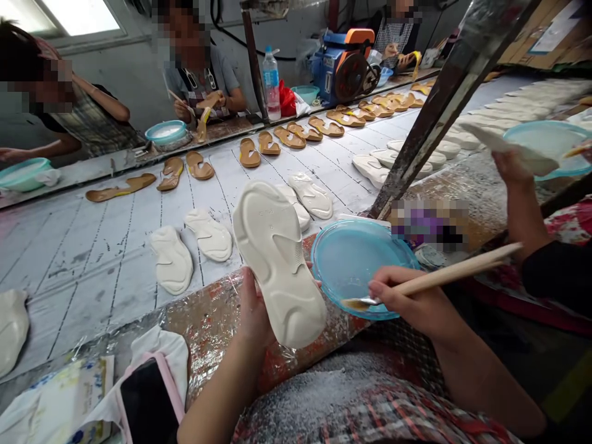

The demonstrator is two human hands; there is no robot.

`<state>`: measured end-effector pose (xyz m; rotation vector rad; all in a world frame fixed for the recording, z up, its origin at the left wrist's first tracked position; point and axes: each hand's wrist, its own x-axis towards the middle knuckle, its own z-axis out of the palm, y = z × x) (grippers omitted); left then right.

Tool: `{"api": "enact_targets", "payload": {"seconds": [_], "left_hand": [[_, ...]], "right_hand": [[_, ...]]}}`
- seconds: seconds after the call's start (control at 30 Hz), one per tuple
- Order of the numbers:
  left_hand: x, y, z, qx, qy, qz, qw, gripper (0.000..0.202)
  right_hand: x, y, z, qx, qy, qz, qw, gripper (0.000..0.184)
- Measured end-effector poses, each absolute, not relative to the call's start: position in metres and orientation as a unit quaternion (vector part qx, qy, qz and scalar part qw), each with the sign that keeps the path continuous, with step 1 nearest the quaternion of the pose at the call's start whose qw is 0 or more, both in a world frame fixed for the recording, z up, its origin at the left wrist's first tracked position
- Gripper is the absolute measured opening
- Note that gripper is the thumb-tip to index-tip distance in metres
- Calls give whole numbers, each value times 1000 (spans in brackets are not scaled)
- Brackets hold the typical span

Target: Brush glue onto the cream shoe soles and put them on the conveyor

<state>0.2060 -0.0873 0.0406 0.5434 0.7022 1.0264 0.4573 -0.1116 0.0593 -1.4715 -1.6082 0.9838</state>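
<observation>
Reading head cam: white shoe sole (277, 265) in left hand (252, 308), brush (453, 274) in right hand (407, 296)

Head view, the only feed I have. Left hand is closed around the sole from behind, patterned face toward me. Sole sits tilted up off the bench, long axis running diagonally from upper left to lower right. Right hand is pinching the wooden handle, with metal ferrule and amber-wet bristles (352, 303) pointing left. Bristles are just right of the sole's lower end, not touching it, and over a blue plastic plate (345, 250). Right hand is the nearer one to the plate.

Counts: one sole in hand. Five more white soles lie on the painted plank bench (83, 271) this side of the dark steel strut (444, 111), with more beyond it, too many to count reliably. Tan sandal-shaped insoles (289, 137): at least twelve, in a line along the far side. Blue dishes: five, including mine. Three people across the bench, plus a neighbour's hand (513, 176) at right. One phone in a pink case (148, 401) beside my left forearm.
</observation>
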Motion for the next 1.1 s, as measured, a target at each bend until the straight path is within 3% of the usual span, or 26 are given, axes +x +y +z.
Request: {"api": "enact_targets", "payload": {"seconds": [0.1,0.17,0.3,0.53,0.63,0.73,0.83,0.93,1.03,1.1], "left_hand": [[215,-92,42,255,290,487,783,80],[220,-95,45,252,276,490,787,79],[221,-103,50,225,280,510,781,65],[220,-109,58,218,323,611,688,41],[219,-107,60,247,285,587,716,63],[216,-106,63,265,227,518,781,88],[214,-105,68,260,224,522,781,86],[213,-104,73,255,235,533,772,81],[212,-104,75,242,259,517,779,81],[211,-104,75,242,264,503,787,84]], "right_hand": [[441,-113,86,-433,-689,338,473,28],[426,-110,103,-307,-768,238,509,13],[404,-97,125,-241,-843,75,475,7],[396,-96,120,-213,-841,91,490,8],[397,-105,112,-200,-861,78,461,11],[403,-108,112,-227,-861,70,451,1],[409,-108,113,-230,-854,67,461,7],[415,-114,114,-219,-865,87,442,1],[419,-120,118,-208,-879,127,410,15],[420,-120,122,-215,-871,155,414,14]]}}
